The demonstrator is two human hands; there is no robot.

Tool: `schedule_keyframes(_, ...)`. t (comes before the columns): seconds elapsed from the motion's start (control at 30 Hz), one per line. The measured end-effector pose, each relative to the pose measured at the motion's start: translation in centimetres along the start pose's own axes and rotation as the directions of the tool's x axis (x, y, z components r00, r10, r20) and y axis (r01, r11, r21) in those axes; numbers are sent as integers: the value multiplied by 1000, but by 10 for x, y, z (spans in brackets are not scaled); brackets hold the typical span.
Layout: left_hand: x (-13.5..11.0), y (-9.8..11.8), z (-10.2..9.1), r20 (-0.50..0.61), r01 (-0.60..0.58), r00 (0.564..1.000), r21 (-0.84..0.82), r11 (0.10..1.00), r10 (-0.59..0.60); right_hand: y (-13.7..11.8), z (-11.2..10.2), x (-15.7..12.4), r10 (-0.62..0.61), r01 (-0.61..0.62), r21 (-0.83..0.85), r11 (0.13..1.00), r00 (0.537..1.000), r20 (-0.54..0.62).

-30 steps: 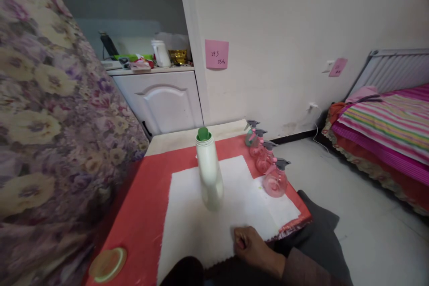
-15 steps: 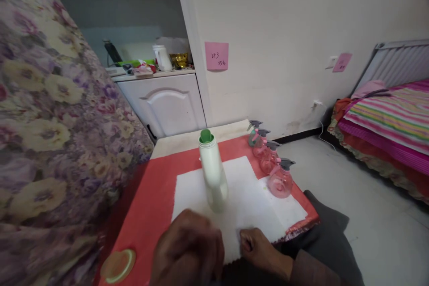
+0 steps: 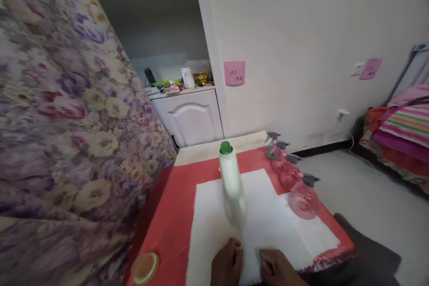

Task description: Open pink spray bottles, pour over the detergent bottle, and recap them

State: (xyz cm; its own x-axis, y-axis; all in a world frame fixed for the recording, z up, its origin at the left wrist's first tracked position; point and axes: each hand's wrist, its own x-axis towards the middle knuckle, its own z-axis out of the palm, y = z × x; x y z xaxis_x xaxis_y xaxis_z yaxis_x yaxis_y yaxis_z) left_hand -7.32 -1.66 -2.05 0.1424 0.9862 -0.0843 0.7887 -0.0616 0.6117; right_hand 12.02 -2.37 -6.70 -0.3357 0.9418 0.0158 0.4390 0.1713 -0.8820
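Note:
My left hand is curled closed on the white cloth, just in front of a tall pale green bottle. My right hand is closed in a loose fist to its right, at the near edge of the cloth. Nothing shows in either hand, and they do not touch each other. The bottle stands uncapped, with a green pouring spout in its mouth. A round see-through thing with a pale green rim lies at the near left on the red tablecloth.
Several see-through spray bottles with grey heads line the table's right side, the nearest a pink one. A floral curtain hangs at the left. Behind stand a white cabinet and a wall with a pink note. A bed is at the far right.
My left hand has come down from a blurred, raised position in front of the bottle to the cloth. The view has tilted up and turned left; the bottle stands where it was.

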Motion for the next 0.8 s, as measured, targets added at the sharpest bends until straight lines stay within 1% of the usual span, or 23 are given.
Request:
schedule_keyframes(0.1, -3, 2, 4, -25, 16, 1000, 49, 999, -14, 1, 0, 0, -6, 7, -11, 1000, 1000, 15)
schedule_keyframes(0.27, -8, 1, 8, -81, -11, 997, 14, 1000, 12, 2, 2, -3, -13, 12, -40, 999, 1000, -12)
schedule_keyframes(0.47, -10, 2, 8, -114, -1, 993, 8, 1000, 2, 1, 3, -10, -38, 35, -52, 998, 998, -57)
schedule_keyframes(0.6, -10, 1, 11, -135, -8, 991, -1, 1000, 8, 12, -9, -16, -30, 25, -48, 999, 993, -115)
schedule_keyframes(0.7, -9, -3, 15, -157, -12, 988, -2, 1000, 11, 24, -24, -20, -50, 26, -135, 991, 983, -177)
schedule_keyframes(0.8, -8, -5, 18, -177, -22, 984, 3, 1000, 22, 29, -34, -22, -67, 24, -227, 974, 981, -183)
